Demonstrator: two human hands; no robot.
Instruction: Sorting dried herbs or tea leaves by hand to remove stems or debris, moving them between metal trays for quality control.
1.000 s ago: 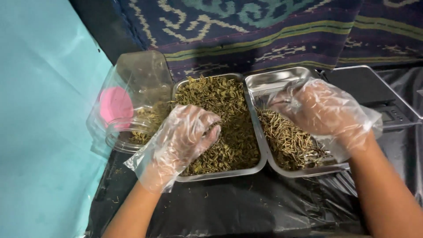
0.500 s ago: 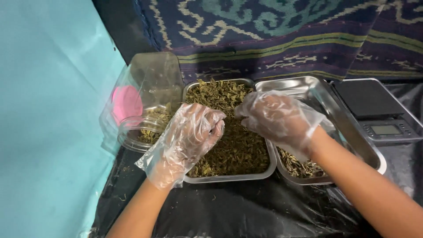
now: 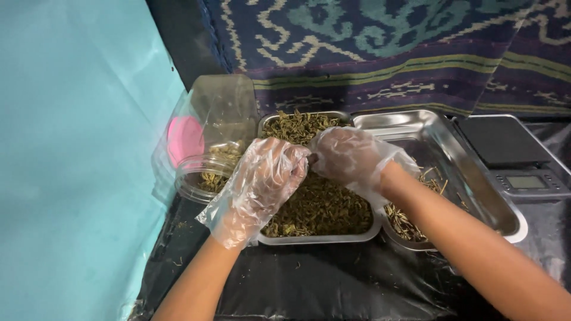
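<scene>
Both hands wear loose clear plastic gloves. My left hand (image 3: 262,181) and my right hand (image 3: 351,159) meet over a steel tray (image 3: 321,239) heaped with dried green-brown leaves and stems (image 3: 324,205). The fingertips of both pinch together at a small piece of the dried plant between them; the piece itself is too small to make out. A second steel tray (image 3: 470,178) lies to the right, holding a thinner layer of dried stems (image 3: 404,220) partly hidden by my right forearm.
A clear plastic jar (image 3: 208,142) with a pink lid lies tilted at the left, some dried plant inside. A digital scale (image 3: 511,157) sits at the right. Black plastic sheet (image 3: 309,285) covers the surface; a teal wall at left, patterned woven cloth behind.
My right hand has moved left from the right tray to above the left tray and now meets my left hand. The view has shifted left.
</scene>
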